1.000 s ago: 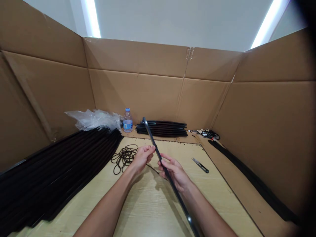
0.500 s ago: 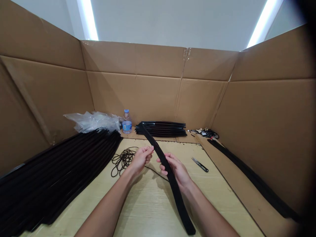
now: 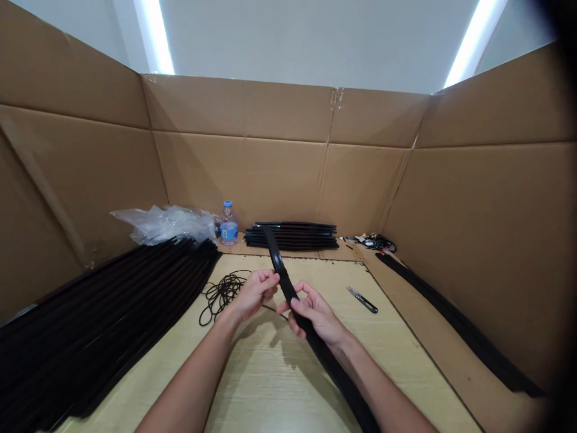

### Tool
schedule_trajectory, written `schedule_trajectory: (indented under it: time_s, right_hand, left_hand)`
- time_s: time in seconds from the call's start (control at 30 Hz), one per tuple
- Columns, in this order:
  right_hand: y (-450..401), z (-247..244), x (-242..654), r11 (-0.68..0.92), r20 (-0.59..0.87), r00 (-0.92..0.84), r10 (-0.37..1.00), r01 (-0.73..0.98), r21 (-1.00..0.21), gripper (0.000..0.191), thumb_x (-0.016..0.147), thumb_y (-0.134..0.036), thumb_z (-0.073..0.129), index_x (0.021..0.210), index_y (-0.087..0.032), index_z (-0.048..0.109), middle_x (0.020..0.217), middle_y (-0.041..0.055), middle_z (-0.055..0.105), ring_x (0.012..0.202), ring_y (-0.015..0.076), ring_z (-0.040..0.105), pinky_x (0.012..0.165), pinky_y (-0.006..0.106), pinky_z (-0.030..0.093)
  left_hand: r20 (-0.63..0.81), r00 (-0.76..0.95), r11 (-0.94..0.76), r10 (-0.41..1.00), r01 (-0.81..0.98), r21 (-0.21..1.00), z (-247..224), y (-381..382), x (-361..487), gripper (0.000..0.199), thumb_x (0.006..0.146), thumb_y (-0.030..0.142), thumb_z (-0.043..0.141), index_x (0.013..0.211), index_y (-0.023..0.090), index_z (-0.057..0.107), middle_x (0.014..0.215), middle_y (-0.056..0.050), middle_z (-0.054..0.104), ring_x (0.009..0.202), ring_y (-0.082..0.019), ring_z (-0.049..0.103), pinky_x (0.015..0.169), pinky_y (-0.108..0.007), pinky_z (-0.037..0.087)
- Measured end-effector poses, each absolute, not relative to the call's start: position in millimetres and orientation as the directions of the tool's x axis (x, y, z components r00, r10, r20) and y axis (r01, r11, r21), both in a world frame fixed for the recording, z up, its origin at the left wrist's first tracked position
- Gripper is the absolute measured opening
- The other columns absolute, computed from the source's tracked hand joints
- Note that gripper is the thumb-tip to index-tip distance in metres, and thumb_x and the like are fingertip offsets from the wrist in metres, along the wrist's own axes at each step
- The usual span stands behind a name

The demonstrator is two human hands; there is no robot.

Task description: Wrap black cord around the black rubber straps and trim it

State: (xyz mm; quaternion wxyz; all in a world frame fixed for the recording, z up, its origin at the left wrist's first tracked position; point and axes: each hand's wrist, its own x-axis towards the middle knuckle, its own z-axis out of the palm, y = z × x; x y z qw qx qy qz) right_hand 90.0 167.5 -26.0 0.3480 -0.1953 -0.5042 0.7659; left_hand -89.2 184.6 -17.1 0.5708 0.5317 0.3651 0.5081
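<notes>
Right, here we are with both hands up over the pale tabletop (image 3: 265,376), and between them we have one long black strip (image 3: 328,361), slanting from the back of the table down toward us at the lower right. On the left hand (image 3: 256,293), we see thumb and forefinger pressed together, their tips right at the strip's left edge, beside a narrow dark band that crosses it; what lies between those tips is too small for us to tell. The other fingers are curled in toward the palm. Over to the right hand (image 3: 319,313), a little nearer to us along the strip: the thumb lies across the upper face, the fingers reach round underneath, and we spot fingertips poking out past the left edge, so the strip sits pinched between thumb and fingers. Below the gap between the hands we catch a length of thin dark cord (image 3: 270,308), and just beyond the left wrist lies a loose coil of cord (image 3: 223,294). We have snips (image 3: 363,300) out on the right, well apart from the fingers, while the strip's far end overlaps, in our view, the stack of black strips (image 3: 306,236) at the back.
</notes>
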Motion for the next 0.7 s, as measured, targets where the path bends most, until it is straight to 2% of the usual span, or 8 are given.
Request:
schedule_trajectory:
  time_s: [0.1,0.2,0.33,0.4,0.5,0.6,0.7]
  right_hand:
    - [170.3,-25.6,87.0,-0.324,0.022,-0.652,0.758,-0.406,-0.854,0.046,0.076,-0.049,0.062,0.102,-0.021,0.036,0.083,0.0044,0.066,0.054,0.0065,0.056,0.046,0.013,0.039]
    - [173.9,-26.6,82.8,-0.377,-0.04,-0.593,0.804,-0.457,-0.806,0.056,0.068,-0.045,0.072,0.109,-0.021,0.042,0.084,0.0041,0.065,0.059,0.0069,0.057,0.049,0.015,0.042]
    - [175.3,-30.2,79.6,-0.377,-0.102,-0.516,0.85,-0.462,-0.803,0.071,0.06,-0.036,0.08,0.121,-0.021,0.046,0.082,0.001,0.063,0.062,0.0046,0.056,0.052,0.016,0.047]
    - [174.2,-32.5,80.1,-0.367,-0.116,-0.504,0.856,-0.433,-0.823,0.068,0.059,-0.034,0.082,0.116,-0.017,0.05,0.075,-0.0016,0.06,0.056,0.0024,0.052,0.05,0.014,0.047]
    - [171.2,-33.7,82.4,-0.333,-0.096,-0.531,0.842,-0.37,-0.867,0.053,0.059,-0.037,0.081,0.098,-0.013,0.053,0.067,-0.0043,0.054,0.05,0.0006,0.048,0.047,0.015,0.048]
    - [168.6,-31.6,83.9,-0.297,-0.049,-0.549,0.835,-0.373,-0.879,0.054,0.059,-0.037,0.081,0.091,-0.018,0.042,0.078,-0.0022,0.06,0.058,0.005,0.056,0.046,0.017,0.05]
    - [170.2,-30.0,83.6,-0.263,0.015,-0.543,0.84,-0.43,-0.864,0.055,0.063,-0.042,0.078,0.088,-0.02,0.033,0.089,0.0006,0.064,0.053,0.0042,0.054,0.04,0.013,0.041]
  left_hand:
    - [0.157,0.171,-0.12,0.973,-0.211,0.97,-17.5,186.8,-90.5,0.051,0.071,0.055,0.071,0.061,0.017,0.039,0.049,0.009,0.024,0.045,-0.005,0.013,0.046,-0.023,0.007]
    - [0.143,0.118,-0.12,0.983,-0.18,0.976,-19.0,189.5,-89.9,0.05,0.072,0.053,0.07,0.061,0.018,0.036,0.05,0.009,0.023,0.045,-0.005,0.013,0.045,-0.023,0.007]
    - [0.118,0.085,-0.104,0.989,-0.153,0.983,-19.9,189.9,-87.0,0.051,0.072,0.055,0.069,0.062,0.018,0.036,0.049,0.01,0.023,0.044,-0.004,0.013,0.044,-0.024,0.006]
    - [0.123,0.112,-0.103,0.986,-0.173,0.98,-19.5,188.8,-85.8,0.051,0.069,0.057,0.071,0.063,0.018,0.038,0.049,0.01,0.023,0.044,-0.004,0.012,0.044,-0.024,0.005]
    - [0.132,0.149,-0.103,0.98,-0.193,0.976,-19.1,187.1,-84.9,0.052,0.068,0.057,0.072,0.064,0.018,0.039,0.048,0.011,0.022,0.043,-0.004,0.011,0.044,-0.024,0.004]
    - [0.127,0.149,-0.101,0.981,-0.171,0.98,-19.9,186.4,-84.2,0.05,0.07,0.057,0.07,0.064,0.017,0.04,0.048,0.01,0.023,0.043,-0.004,0.012,0.044,-0.024,0.005]
    - [0.108,0.134,-0.087,0.985,-0.152,0.985,-20.8,186.5,-83.8,0.05,0.07,0.058,0.069,0.064,0.017,0.041,0.048,0.01,0.024,0.043,-0.004,0.013,0.044,-0.024,0.005]
